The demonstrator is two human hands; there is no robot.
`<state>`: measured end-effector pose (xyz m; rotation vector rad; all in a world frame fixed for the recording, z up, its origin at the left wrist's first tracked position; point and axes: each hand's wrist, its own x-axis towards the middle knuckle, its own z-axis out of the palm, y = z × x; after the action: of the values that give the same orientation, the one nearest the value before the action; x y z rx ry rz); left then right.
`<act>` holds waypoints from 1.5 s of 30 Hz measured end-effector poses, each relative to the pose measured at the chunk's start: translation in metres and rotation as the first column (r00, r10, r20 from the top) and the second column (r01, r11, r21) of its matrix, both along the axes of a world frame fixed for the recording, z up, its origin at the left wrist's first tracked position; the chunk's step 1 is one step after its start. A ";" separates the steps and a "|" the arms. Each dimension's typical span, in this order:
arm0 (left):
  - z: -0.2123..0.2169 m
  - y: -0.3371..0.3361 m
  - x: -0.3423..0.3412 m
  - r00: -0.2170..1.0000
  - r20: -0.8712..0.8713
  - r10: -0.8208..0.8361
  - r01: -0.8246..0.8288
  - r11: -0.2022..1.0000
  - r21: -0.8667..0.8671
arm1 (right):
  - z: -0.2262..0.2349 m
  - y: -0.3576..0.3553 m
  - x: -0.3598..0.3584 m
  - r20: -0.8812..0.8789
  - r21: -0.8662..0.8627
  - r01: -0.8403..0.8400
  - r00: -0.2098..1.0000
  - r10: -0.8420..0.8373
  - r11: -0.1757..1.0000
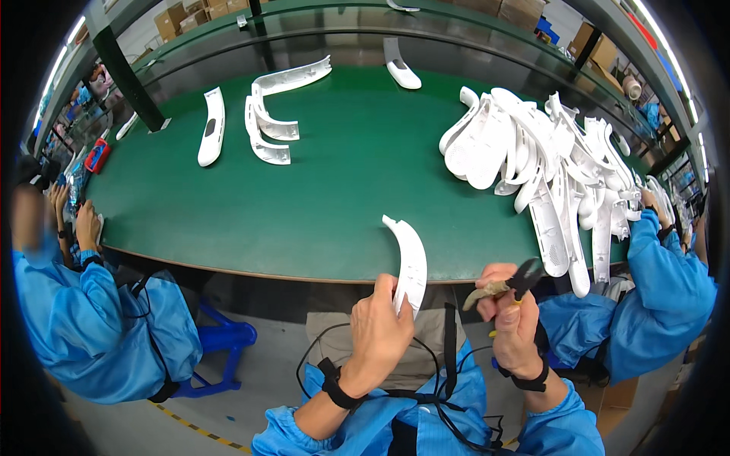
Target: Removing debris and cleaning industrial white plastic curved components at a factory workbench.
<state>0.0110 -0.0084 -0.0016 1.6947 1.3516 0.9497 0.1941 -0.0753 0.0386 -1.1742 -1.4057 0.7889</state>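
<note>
My left hand (378, 330) grips the lower end of a long curved white plastic shell (408, 258), holding it upright over the near edge of the green table (334, 190). My right hand (513, 319) is closed around a small pair of black cutting pliers (511, 283), whose jaws point up and to the right, a short way right of the shell. Both wrists wear black straps, and the sleeves are blue.
A big heap of white shells (544, 156) fills the table's right side. A few more shells (266, 114) lie at the far left. A person in blue (91, 319) sits to my left, another (654, 289) to my right. A blue stool (220, 338) stands below.
</note>
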 end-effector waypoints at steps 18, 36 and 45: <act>0.005 0.004 0.004 0.997 -0.077 -0.021 0.023 1.000 0.022 | -0.010 0.020 -0.023 0.334 0.341 -0.141 0.942 0.021 0.929; 0.003 0.002 0.003 0.990 -0.132 -0.053 0.061 0.997 0.056 | -0.010 0.025 -0.027 0.436 0.481 -0.193 0.899 -0.043 0.856; 0.004 0.004 0.005 0.987 -0.157 -0.041 0.054 0.996 0.075 | -0.005 0.027 -0.027 0.482 0.500 -0.292 0.876 0.018 0.816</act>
<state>0.0156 -0.0042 0.0023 1.8863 1.3826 0.8693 0.1674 -0.0480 0.0337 -0.7973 -1.9834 0.1551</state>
